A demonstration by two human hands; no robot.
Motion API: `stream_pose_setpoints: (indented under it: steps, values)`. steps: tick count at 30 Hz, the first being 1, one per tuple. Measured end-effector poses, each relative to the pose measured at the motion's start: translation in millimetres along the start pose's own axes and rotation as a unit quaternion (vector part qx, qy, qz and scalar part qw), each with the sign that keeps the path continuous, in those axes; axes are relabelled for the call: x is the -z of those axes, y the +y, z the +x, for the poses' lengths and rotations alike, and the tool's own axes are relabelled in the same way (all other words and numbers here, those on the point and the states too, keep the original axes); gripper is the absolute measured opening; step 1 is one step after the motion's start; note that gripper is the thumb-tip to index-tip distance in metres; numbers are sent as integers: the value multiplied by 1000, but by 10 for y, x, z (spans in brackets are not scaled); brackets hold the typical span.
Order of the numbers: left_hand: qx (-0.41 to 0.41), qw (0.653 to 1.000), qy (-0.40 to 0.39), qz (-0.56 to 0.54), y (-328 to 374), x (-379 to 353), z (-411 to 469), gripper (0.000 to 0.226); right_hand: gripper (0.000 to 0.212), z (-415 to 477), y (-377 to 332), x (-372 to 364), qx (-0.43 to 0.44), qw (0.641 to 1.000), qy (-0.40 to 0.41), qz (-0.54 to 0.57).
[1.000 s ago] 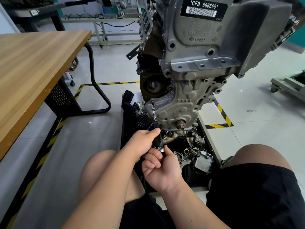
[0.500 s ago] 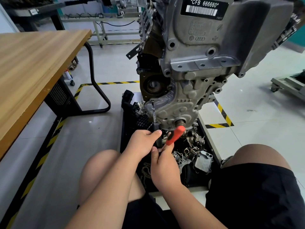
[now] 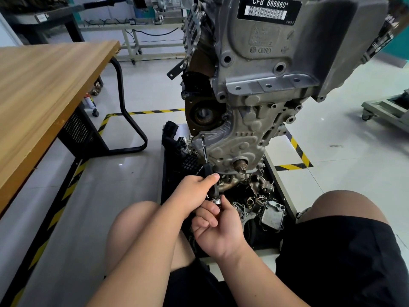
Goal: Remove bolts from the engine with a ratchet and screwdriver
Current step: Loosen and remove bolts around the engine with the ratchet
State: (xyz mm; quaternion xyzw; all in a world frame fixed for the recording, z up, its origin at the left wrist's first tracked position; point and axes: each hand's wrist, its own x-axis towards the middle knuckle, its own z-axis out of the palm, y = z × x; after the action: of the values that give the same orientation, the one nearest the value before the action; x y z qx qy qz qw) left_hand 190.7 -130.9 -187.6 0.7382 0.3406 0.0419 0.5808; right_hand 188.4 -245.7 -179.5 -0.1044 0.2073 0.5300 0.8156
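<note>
The grey engine (image 3: 254, 120) hangs in front of me above a black parts tray (image 3: 164, 173). A screwdriver (image 3: 205, 151) with a black handle points up to a bolt (image 3: 203, 136) on the lower left edge of the engine cover. My left hand (image 3: 194, 191) grips the screwdriver handle. Just below it, my right hand (image 3: 219, 229) curls its fingers round the silver ratchet head (image 3: 215, 201) at the handle's lower end. The rest of the ratchet is hidden in my palm.
A wooden table (image 3: 44, 85) with a black frame stands at the left. The tray holds several loose metal parts (image 3: 261, 200) and an oil cooler (image 3: 273, 216). A shaft stub (image 3: 240, 166) sticks out of the cover. My bare knees flank the tray. Yellow-black tape marks the floor.
Half a second ago the ratchet's red handle stuck out up and to the right of my right hand. It has swung back down and is hidden now. My left hand stays put.
</note>
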Motion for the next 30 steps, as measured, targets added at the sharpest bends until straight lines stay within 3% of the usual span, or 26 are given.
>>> stream_pose_setpoints:
  steps: [7, 11, 12, 13, 15, 16, 17, 18, 21, 23, 25, 28, 30]
  values:
    - [-10, 1000, 17, 0, -17, 15, -3, 48, 54, -6, 55, -41, 17, 1000, 10, -22]
    - [-7, 999, 24, -22, -43, 8, 1, 47, 33, 51, 115, -23, 104, 978, 75, -167]
    - [-13, 999, 28, -17, -44, 2, 3, 49, 23, 43, 125, -7, 161, 949, 90, -254]
    - [-22, 999, 33, -11, -46, -1, 12, 51, 22, 31, 134, 12, 225, 896, 106, -368]
    - [-35, 999, 39, -11, -14, -3, 0, 51, 43, 38, 141, 96, 330, 738, 116, -577]
    - [-41, 998, 39, -21, 9, 2, -9, 48, 50, 48, 148, 124, 350, 676, 102, -641]
    - [-42, 998, 35, -28, 17, 9, -6, 52, 54, 55, 157, 121, 351, 643, 97, -674]
    - [-42, 998, 34, -26, 25, 17, -11, 52, 54, 58, 159, 117, 350, 632, 98, -685]
    - [-38, 999, 28, -15, 0, 39, -2, 54, 42, 74, 126, 123, 360, 684, 84, -629]
    - [-18, 1000, 10, -22, 24, 44, -33, 54, 31, 89, 136, 69, 324, 786, 87, -519]
    - [6, 999, -13, -35, 50, 51, -56, 55, 20, 69, 154, 2, 224, 888, 94, -390]
    - [32, 997, -22, -72, 54, 48, -67, 53, 55, 16, 71, -59, 81, 983, 55, -156]
    - [32, 997, -21, -63, 12, 21, -39, 43, 61, -8, 9, -58, 32, 998, 27, -56]
